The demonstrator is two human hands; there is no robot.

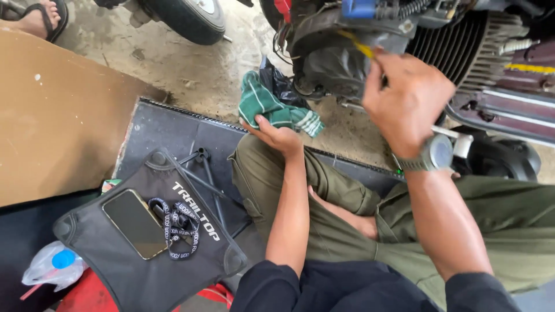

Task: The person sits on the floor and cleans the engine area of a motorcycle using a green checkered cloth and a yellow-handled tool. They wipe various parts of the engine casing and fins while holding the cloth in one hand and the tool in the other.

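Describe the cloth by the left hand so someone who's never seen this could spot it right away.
Start at the motorbike engine at the top of the view, then drop to the concrete floor just below it. There the cloth lies crumpled against a black plastic bag, with the left hand at its lower edge. It is the only green thing with white stripes.

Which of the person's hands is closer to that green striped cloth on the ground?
The left. The left hand lies on the knee with its fingertips touching the green striped cloth. The right hand is up at the engine, gripping a yellow tool, well away.
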